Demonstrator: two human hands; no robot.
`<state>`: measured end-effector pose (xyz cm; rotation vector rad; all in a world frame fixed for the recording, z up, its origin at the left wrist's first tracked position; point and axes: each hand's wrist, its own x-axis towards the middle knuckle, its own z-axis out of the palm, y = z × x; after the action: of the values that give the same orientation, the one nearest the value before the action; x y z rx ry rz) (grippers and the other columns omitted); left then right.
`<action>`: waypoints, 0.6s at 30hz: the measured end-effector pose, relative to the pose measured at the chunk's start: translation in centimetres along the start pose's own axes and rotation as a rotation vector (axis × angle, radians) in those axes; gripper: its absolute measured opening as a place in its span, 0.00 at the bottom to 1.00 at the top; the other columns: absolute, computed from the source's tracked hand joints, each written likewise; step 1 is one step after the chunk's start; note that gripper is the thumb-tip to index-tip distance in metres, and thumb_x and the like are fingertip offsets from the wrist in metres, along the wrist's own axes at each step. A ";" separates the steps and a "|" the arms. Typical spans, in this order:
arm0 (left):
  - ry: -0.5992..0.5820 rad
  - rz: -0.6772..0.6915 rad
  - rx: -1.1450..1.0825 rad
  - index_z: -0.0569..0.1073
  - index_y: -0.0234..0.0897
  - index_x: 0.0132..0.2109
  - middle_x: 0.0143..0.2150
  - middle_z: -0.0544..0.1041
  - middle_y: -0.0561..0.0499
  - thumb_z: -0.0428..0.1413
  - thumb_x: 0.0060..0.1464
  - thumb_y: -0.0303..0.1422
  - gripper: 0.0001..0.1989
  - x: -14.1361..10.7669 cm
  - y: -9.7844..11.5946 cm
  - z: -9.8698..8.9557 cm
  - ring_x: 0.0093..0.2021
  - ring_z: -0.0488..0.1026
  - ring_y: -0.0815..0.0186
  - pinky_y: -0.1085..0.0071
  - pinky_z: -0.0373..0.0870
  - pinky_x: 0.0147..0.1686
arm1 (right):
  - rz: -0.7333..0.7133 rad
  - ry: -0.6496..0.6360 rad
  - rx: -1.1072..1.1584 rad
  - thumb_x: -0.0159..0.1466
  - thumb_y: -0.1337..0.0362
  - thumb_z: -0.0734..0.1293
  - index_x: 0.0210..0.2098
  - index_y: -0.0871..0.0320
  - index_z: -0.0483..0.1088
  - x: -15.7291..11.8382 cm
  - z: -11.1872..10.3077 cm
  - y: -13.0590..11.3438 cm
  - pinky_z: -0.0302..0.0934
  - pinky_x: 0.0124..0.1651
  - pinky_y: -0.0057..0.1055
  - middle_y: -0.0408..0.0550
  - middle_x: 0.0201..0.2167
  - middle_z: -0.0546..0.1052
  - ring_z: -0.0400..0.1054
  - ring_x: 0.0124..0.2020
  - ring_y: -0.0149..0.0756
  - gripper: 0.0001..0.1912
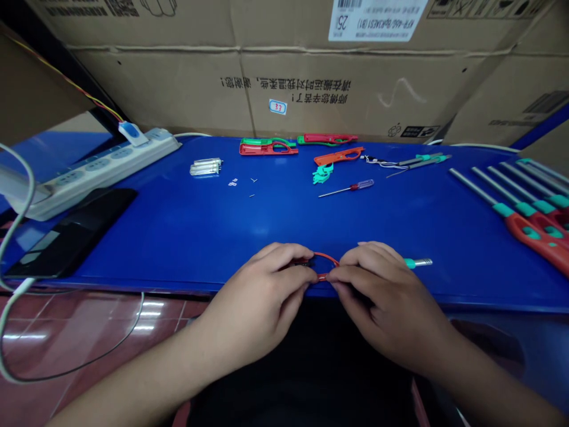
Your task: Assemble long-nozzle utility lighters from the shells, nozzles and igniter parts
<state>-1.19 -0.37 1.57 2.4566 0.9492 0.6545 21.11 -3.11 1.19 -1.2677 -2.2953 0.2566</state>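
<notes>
My left hand (276, 286) and my right hand (386, 290) meet near the table's front edge. Between them they grip the two ends of a long-reach lighter (328, 255), whose orange handle loop shows in the gap. From behind my right hand sticks out its teal collar with a short metal tube end. Fingers cover most of the handle. Beyond my hands lies a screwdriver (345, 188) with a purple-and-red grip. Teal plastic parts (323, 174) and an orange handle shell (338, 156) are farther back.
Assembled lighters (536, 216) line the right side. At the back are red and green shells (268, 147), clear fuel tanks (205, 166) and metal tubes with wires (418, 161). Small screws (253, 179) lie mid-table. A power strip (93, 169) and black phone (73, 231) occupy the left.
</notes>
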 end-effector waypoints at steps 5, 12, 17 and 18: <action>-0.020 -0.043 -0.030 0.76 0.41 0.48 0.56 0.74 0.51 0.51 0.66 0.27 0.11 0.2 0.1 0.0 0.56 0.70 0.65 0.66 0.70 0.56 | 0.031 -0.005 -0.020 0.67 0.70 0.63 0.38 0.56 0.73 -0.1 0.0 -0.3 0.57 0.45 0.38 0.45 0.36 0.73 0.63 0.39 0.37 0.07; -0.067 -0.079 -0.083 0.71 0.40 0.45 0.53 0.74 0.53 0.51 0.64 0.25 0.07 0.2 0.1 -0.5 0.54 0.71 0.67 0.69 0.70 0.54 | -0.041 -0.054 -0.232 0.66 0.72 0.62 0.37 0.59 0.75 0.5 -0.3 -0.7 0.57 0.46 0.44 0.49 0.33 0.72 0.63 0.36 0.41 0.09; -0.075 -0.065 -0.020 0.67 0.42 0.53 0.55 0.74 0.53 0.54 0.59 0.23 0.16 -0.3 -0.2 -1.7 0.54 0.72 0.68 0.70 0.70 0.53 | -0.029 -0.065 -0.273 0.65 0.73 0.62 0.38 0.59 0.75 0.8 -0.3 -0.8 0.57 0.40 0.41 0.50 0.35 0.73 0.63 0.35 0.41 0.10; -0.063 -0.051 0.005 0.68 0.42 0.52 0.55 0.74 0.53 0.54 0.59 0.24 0.15 -0.4 -0.3 -1.8 0.55 0.71 0.67 0.69 0.69 0.55 | -0.023 -0.070 -0.272 0.65 0.73 0.62 0.39 0.59 0.75 0.8 -0.3 -0.8 0.58 0.41 0.40 0.50 0.35 0.73 0.63 0.35 0.41 0.10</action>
<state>-2.70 -0.06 2.73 2.4345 0.9860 0.5544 20.31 -2.91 2.01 -1.3803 -2.4664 -0.0215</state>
